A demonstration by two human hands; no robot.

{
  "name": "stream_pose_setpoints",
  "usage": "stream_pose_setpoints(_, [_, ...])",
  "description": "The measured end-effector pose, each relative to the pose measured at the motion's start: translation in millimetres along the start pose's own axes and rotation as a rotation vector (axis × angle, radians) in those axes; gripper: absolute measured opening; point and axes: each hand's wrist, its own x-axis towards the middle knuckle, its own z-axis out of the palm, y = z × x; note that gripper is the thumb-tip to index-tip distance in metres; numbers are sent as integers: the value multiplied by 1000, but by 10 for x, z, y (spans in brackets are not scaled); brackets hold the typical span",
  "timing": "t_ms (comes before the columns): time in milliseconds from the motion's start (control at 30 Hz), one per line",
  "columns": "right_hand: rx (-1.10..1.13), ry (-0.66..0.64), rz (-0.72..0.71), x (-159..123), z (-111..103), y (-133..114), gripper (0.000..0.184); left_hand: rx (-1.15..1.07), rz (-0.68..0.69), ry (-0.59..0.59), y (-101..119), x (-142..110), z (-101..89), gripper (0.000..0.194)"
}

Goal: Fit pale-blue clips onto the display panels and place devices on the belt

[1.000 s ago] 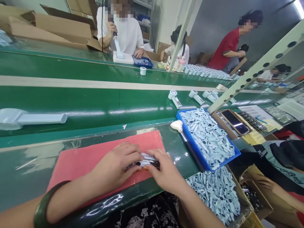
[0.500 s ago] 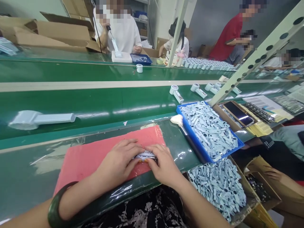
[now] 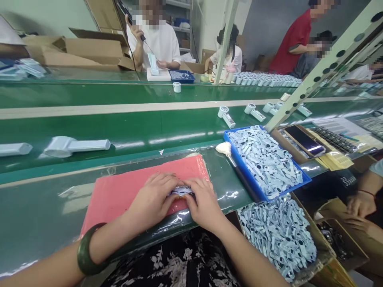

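Both my hands rest on a red mat [image 3: 119,193] at the near edge of the green bench. My left hand [image 3: 154,199] and my right hand [image 3: 203,203] pinch a small light-blue part with a dark printed label [image 3: 181,191] between their fingertips, pressing it against the mat. Most of the part is hidden under my fingers. A dark green bangle [image 3: 85,251] sits on my left wrist.
A blue tray [image 3: 299,181] of small light-blue parts stands right of the mat, a brush [image 3: 230,157] beside it, a box of more parts [image 3: 278,235] below. Long pale-blue pieces [image 3: 76,145] lie on the green conveyor [image 3: 119,127]. Other people work across the belt and at my right.
My hands have stayed together on the part, fingers closing more tightly over it. The pale-blue pieces on the conveyor have drifted to the right.
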Motion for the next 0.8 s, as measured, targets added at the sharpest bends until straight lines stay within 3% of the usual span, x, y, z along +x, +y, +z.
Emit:
stream_pose_setpoints(100, [-33,11,16,1,17,-23,38,23,-18,-2,-3,22,-6,19])
stream_pose_setpoints(300, [-42,-1,92,94,27,-24,30,-19,-78,-159,-8,221,-151,14])
stream_pose_setpoints(467, [84,118,-56,-68,-68,72,40,266,235,-43,-19,118,-167,23])
stream_pose_setpoints(567, [-45,337,-70,-247,-353,204,37,408,394,-5,-353,238,-214,21])
stream_pose_setpoints(633, [-227,513,-25,-396,-637,323,31,482,528,-24,-708,509,-275,21])
stream_pose_setpoints(700, [-421,669,64,-558,-934,457,28,572,665,42,-1057,893,-360,32])
stream_pose_setpoints(800, [-668,757,313,-734,-1277,669,26,701,592,116,-1407,1508,-528,53])
